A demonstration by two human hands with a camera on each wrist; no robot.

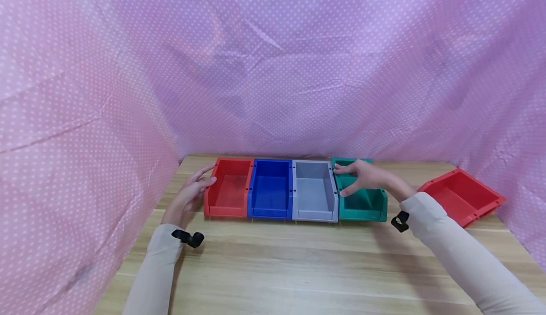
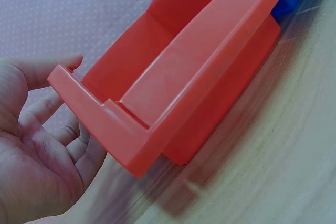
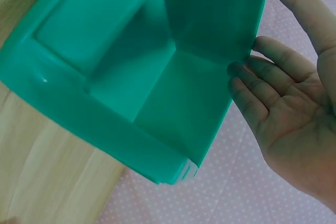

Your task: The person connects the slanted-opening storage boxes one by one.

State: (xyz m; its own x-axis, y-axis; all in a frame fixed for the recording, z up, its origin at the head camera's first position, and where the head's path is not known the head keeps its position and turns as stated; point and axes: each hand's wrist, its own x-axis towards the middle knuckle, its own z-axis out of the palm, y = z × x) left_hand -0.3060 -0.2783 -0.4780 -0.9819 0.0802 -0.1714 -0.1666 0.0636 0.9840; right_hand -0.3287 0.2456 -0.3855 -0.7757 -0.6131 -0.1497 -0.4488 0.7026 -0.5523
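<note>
While both hands lie spread, left hand (image 1: 189,196) flat against the red bin (image 1: 228,188) and right hand (image 1: 367,176) over the green bin (image 1: 362,201), neither has a grip, so an uneven push could skew the row.

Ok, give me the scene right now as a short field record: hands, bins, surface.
left hand: open, fingers at the outer side of the red bin
right hand: open, over the green bin
row, left to right: red bin, blue bin, grey bin, green bin
apart: second red bin, far right, angled
surface: wooden table
contents: none visible
</note>
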